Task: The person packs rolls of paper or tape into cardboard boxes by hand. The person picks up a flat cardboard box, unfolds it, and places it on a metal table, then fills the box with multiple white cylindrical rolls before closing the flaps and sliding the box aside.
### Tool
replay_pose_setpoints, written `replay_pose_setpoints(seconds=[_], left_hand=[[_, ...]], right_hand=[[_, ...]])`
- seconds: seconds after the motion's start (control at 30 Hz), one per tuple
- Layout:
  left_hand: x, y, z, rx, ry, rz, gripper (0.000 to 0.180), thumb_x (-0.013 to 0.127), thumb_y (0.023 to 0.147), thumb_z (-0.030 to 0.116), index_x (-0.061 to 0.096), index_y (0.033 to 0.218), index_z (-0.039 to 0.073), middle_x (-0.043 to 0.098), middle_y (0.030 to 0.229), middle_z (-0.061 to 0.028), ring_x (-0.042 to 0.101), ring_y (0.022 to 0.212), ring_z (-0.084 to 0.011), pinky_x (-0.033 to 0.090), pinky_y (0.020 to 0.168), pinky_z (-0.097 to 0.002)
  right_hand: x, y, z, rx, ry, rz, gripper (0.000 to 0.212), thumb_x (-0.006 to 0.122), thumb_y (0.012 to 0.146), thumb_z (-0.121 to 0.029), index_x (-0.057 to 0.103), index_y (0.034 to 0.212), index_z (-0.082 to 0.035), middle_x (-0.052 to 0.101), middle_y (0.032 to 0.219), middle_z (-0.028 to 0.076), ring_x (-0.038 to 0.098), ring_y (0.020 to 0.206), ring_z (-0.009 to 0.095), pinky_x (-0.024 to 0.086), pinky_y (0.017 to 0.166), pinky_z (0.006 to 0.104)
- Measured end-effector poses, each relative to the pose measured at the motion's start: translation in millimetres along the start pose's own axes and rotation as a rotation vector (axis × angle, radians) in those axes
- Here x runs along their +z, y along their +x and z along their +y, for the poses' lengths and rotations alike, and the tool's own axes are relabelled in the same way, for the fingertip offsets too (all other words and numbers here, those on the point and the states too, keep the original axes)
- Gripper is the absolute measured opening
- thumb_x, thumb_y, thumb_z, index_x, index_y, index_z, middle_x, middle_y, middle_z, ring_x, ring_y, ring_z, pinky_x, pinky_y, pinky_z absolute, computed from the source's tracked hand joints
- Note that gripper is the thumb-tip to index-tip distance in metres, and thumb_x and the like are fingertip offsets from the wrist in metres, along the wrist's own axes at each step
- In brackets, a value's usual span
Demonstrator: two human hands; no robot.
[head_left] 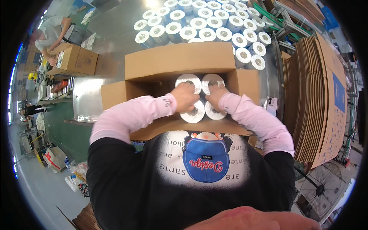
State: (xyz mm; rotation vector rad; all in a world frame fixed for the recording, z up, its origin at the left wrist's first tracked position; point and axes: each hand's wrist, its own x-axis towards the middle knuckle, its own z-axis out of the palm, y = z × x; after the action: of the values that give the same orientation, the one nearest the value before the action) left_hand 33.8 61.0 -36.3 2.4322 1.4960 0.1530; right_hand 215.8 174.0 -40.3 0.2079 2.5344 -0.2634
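Head view: inside the cardboard box [180, 59], the left hand [185, 97] grips the eleven-o'clock roll [188, 78] of four at its core, the right hand [217, 95] the one-o'clock roll [213, 78]. Both look firm, weighty and slick-sided; the core rim seems the surest hold.

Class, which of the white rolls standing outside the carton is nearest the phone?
The loose roll at the near right corner: it sits lowest in the picture, and all the other loose rolls stand farther from the phone.
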Motion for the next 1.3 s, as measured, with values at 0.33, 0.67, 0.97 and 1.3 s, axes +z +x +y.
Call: replay_pose_setpoints(seconds=[0.33,0.67,0.97,1.3], left_hand=[[-24,50,-4,-0.043,-0.180,0.269,0.031,0.061,0.078,0.015,0.064,0.109,0.011,0.058,0.118,-0.0134,0.055,0.111,-0.0326,0.046,0.094,-0.0439],[52,112,-170,-0.354,-0.360,-0.305,0.047,0.062,0.084,0.033,0.054,0.123,0.008,0.058,0.117,-0.0174,0.051,0.113,-0.0329,0.041,0.098,-0.0435],[72,222,-163,-0.799,0.033,-0.247,0.052,0.071,0.073,0.043,0.059,0.117,0.020,0.055,0.117,-0.0220,0.045,0.117,-0.0383,0.038,0.095,-0.0477],[28,195,-182,-0.763,-0.136,-0.409,0.050,0.073,0.064,0.042,0.069,0.105,0.014,0.067,0.103,-0.0147,0.063,0.100,-0.0277,0.049,0.085,-0.0350]], right_hand=[[29,-54,57,0.481,0.411,0.964,0.070,0.064,0.080,-0.017,0.034,0.142,-0.003,0.030,0.148,0.021,0.027,0.138,0.037,0.024,0.113,0.0412],[88,-13,104,0.321,1.034,1.100,0.041,0.052,0.089,-0.018,0.054,0.127,-0.003,0.047,0.133,0.021,0.042,0.126,0.037,0.031,0.108,0.0400],[39,71,285,0.505,0.180,0.166,0.044,0.053,0.086,-0.007,0.057,0.127,-0.021,0.024,0.153,0.013,0.013,0.145,0.027,0.018,0.114,0.0514],[54,64,223,0.574,0.246,0.106,0.039,0.063,0.079,-0.015,0.065,0.118,-0.018,0.049,0.131,0.022,0.036,0.130,0.037,0.018,0.111,0.0570]])
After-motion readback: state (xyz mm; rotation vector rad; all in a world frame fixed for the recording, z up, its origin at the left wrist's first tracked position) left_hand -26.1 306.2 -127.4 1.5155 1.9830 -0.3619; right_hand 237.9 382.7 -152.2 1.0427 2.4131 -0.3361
